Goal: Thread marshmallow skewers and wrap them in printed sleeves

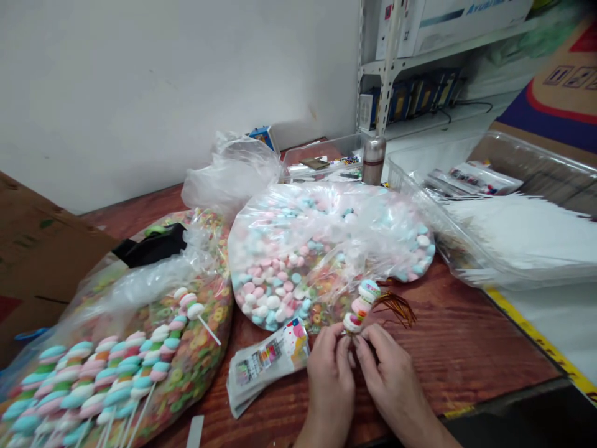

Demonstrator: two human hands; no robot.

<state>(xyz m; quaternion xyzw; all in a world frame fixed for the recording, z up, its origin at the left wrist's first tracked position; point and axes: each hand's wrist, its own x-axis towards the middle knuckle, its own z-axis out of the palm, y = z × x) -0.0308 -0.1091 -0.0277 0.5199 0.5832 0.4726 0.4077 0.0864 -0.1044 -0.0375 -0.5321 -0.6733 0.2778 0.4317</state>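
Observation:
A marshmallow skewer, with white, pink and blue pieces and a printed wrapper over them, stands tilted between my hands. My left hand is closed, its fingertips pinching the base of the skewer just under the lowest marshmallow. From the other side my right hand pinches at the same base, thumb and forefinger pressed together. A small golden bit shows there, too small to make out. Just beyond my right hand lies a bundle of golden-brown twist ties. Beside my left hand rests a stack of printed plastic bags.
Several finished marshmallow skewers lie on a bag of ring candies at left. A large bag of marshmallows sits ahead. On the right, a clear bin holds white sticks. A metal flask stands behind.

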